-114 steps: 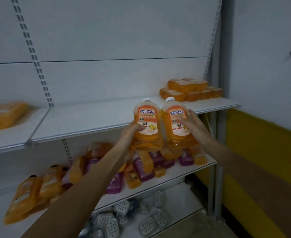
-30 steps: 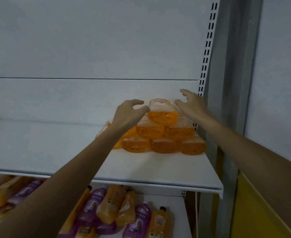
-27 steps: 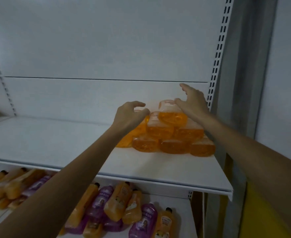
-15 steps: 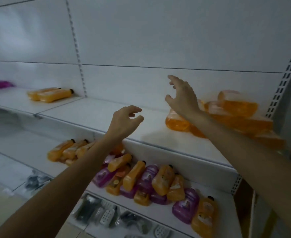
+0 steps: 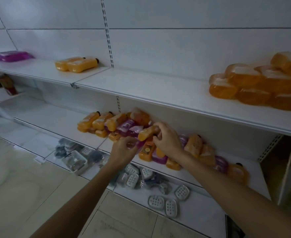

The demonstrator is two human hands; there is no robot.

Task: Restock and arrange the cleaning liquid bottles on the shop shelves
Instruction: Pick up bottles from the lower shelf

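Note:
A loose pile of orange and purple cleaning liquid bottles [image 5: 194, 146] lies on the middle shelf [image 5: 55, 121]. My right hand [image 5: 167, 140] grips one orange bottle [image 5: 145, 134] lying on top of the pile. Just left of it, my left hand [image 5: 124, 152] curls its fingers round a purple bottle [image 5: 139, 144] in the pile, though blur hides the exact hold. Stacked orange bottles [image 5: 254, 83] lie on their sides at the right of the upper shelf [image 5: 158, 93].
Two orange bottles [image 5: 77, 64] and a purple pack [image 5: 12, 56] lie further left on the upper shelf. Several soap dishes [image 5: 155, 201] and dark items cover the bottom shelf. A tiled floor [image 5: 21, 186] spreads at lower left.
Both hands let go of the upper stack and dropped to the middle shelf pile. My view swung left and down. The right hand now holds an orange bottle.

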